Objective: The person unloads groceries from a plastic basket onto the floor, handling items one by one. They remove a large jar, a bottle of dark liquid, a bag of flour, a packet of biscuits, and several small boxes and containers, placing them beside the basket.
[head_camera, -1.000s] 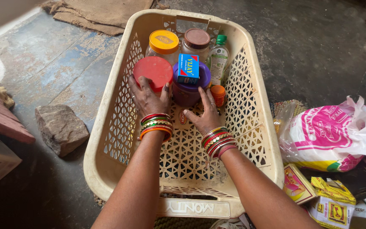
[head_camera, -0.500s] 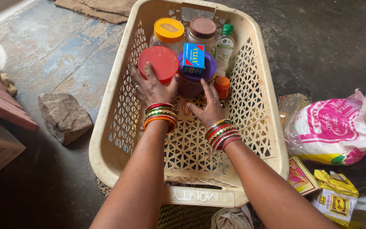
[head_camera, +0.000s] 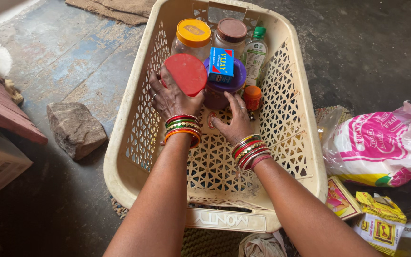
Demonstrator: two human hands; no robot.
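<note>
A cream plastic basket (head_camera: 305,143) sits on the floor with jars packed at its far end. My left hand (head_camera: 170,97) grips a red-lidded jar (head_camera: 186,72), which is tilted toward me. My right hand (head_camera: 234,119) rests with fingers spread against the base of a purple-lidded jar (head_camera: 217,93). On that purple lid lies a small blue box (head_camera: 221,65). Behind stand a yellow-lidded jar (head_camera: 193,33), a brown-lidded jar (head_camera: 231,31) and a green-capped clear bottle (head_camera: 255,52). A small orange-capped container (head_camera: 252,96) stands just right of my right hand.
A grey stone (head_camera: 76,128) lies left of the basket. At the right are a pink-and-white plastic bag (head_camera: 376,147) and several yellow packets (head_camera: 379,228). A burlap cloth (head_camera: 115,7) lies at the top. Reddish boards (head_camera: 1,114) sit at the far left.
The red-lidded jar has tilted toward me under my left hand. My right hand has slid slightly closer to the purple jar. The view has shifted a little.
</note>
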